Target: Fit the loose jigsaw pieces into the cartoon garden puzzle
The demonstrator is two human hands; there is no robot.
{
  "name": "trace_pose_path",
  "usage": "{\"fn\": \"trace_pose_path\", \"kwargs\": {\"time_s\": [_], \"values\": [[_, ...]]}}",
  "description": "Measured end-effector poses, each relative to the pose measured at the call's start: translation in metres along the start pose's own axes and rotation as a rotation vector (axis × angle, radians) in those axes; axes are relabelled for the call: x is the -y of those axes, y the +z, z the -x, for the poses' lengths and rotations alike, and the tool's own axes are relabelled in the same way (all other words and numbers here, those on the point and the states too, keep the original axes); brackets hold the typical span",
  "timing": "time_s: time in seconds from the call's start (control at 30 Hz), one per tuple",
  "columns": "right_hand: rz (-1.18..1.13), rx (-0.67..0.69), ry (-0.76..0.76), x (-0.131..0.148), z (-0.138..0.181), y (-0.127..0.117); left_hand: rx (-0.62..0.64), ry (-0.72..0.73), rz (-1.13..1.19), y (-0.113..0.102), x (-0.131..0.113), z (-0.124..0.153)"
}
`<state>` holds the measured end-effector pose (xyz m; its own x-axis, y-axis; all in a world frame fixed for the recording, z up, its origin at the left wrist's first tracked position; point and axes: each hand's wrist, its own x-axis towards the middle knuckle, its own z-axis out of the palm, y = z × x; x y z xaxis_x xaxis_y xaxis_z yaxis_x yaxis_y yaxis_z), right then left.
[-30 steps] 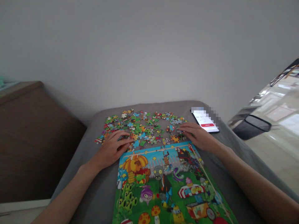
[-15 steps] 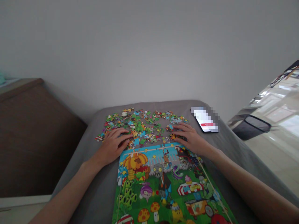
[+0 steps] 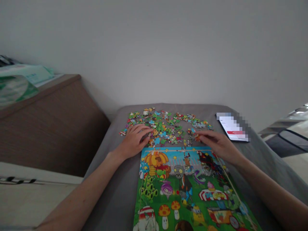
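Observation:
Loose jigsaw puzzle pieces (image 3: 166,126) are spread over the grey cloth. My left hand (image 3: 134,141) rests on the left part of them, palm down, fingers stretched out and thumb apart, lifting nothing that I can see. At the right end of the pieces, my right hand (image 3: 220,144) has thumb and forefinger brought together on a small orange puzzle piece (image 3: 198,137). Just left of those fingertips lies a blue-and-orange piece (image 3: 191,131). Below both hands, toward me, lies a cartoon puzzle board (image 3: 168,179) showing plants and zombies.
A phone (image 3: 234,128) with a lit screen lies at the right on the grey cloth (image 3: 106,189). A brown cabinet (image 3: 48,128) with green-and-white packages (image 3: 26,80) on top stands at the left. Behind is a plain wall (image 3: 154,54).
The camera has turned left, so everything sits further right in view. My right hand's spread fingers have closed into a pinch on a puzzle piece. My left hand stays on the pieces.

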<state>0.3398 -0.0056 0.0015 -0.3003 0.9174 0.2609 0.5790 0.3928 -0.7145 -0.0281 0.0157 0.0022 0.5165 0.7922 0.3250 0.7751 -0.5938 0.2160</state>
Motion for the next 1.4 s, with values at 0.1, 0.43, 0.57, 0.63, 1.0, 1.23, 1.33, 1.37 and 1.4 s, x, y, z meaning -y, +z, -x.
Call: {"fn": "trace_pose_path", "kwargs": {"time_s": [0.1, 0.43, 0.57, 0.63, 1.0, 1.23, 1.33, 1.37, 1.4], "values": [[-0.011, 0.224, -0.104, 0.03, 0.008, 0.01, -0.004, 0.006, 0.007, -0.001, -0.001, 0.0], [0.262, 0.055, -0.321, 0.037, 0.018, 0.033, -0.031, -0.015, 0.016, -0.007, 0.006, -0.002], [0.196, 0.214, -0.459, 0.054, 0.025, 0.032, -0.028, -0.053, -0.007, -0.008, 0.011, -0.001], [0.217, 0.368, -0.511, 0.065, 0.029, 0.036, -0.038, -0.091, -0.03, -0.008, 0.016, 0.0], [0.294, 0.454, -0.438, 0.068, 0.031, 0.046, -0.077, -0.215, 0.025, -0.003, 0.047, 0.001], [0.272, 0.421, -0.467, 0.065, 0.033, 0.048, 0.109, -0.026, 0.013, -0.01, 0.011, -0.041], [0.259, 0.419, -0.484, 0.063, 0.033, 0.047, 0.268, 0.052, -0.001, -0.008, 0.008, -0.056], [0.26, 0.419, -0.485, 0.063, 0.033, 0.046, 0.282, 0.047, -0.005, -0.006, 0.01, -0.058], [0.265, 0.42, -0.484, 0.062, 0.033, 0.046, 0.269, 0.026, -0.009, -0.004, 0.012, -0.06]]}}
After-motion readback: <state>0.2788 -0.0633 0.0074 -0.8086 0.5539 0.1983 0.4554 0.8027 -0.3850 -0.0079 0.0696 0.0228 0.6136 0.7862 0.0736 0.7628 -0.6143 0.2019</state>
